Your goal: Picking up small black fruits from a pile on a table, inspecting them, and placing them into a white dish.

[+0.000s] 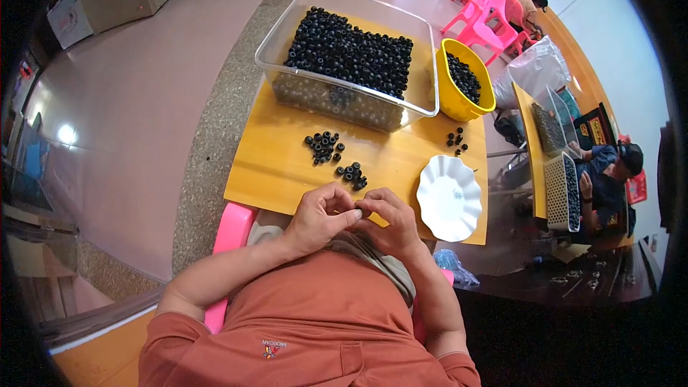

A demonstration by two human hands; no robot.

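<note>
Close to my body at the table's near edge, my left hand [320,219] and my right hand [391,222] meet, thumbs and fingertips pinched together. Between them is a small black round part [358,208], mostly covered by the fingers. Just beyond my hands lies a small group of black ring-like parts [352,174] with holes through them. Farther off and a little left is a looser pile of the same parts [324,147]. To the right of my hands sits a white scalloped plate [449,199].
A large clear plastic bin [412,118] of black parts stands at the table's far side. Beside it is a yellow basket [459,104] with more, and a few loose parts [456,141] lie in front. Pink chairs [486,13] stand beyond. At right another person [609,172] sits by a white crate [557,193].
</note>
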